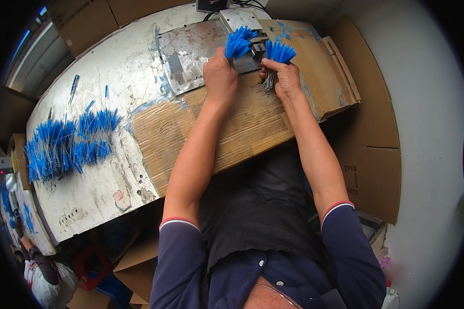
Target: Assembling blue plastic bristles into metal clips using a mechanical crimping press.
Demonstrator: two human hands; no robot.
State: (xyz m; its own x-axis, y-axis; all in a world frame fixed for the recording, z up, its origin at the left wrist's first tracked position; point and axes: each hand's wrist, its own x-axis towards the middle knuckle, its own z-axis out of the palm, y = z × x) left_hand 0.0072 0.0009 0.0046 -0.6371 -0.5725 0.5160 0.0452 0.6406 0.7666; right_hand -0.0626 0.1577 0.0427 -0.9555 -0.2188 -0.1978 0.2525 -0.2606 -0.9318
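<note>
My left hand [221, 74] is closed around the lower part of a bundle of blue-tipped wires [240, 42], whose blue ends fan out above the fist. To its right, my right hand [285, 77] grips a second bundle of blue-tipped wires [280, 52] with thumb and fingers. Thin silvery ends stick out below that grip, and the blue ends point up. Between the two bundles sits a small metal fixture [258, 48]. Both hands are over the far edge of the taped cardboard [191, 121], near a worn metal plate [191, 44].
On the white worktable [123, 175] at left lie heaps of blue-tipped wires [51, 147] and a pen [74, 87]. A cardboard box [319, 77] stands to the right of the fixture. At lower left, a co-worker's arm [33, 252] reaches to another table near a red stool [93, 265].
</note>
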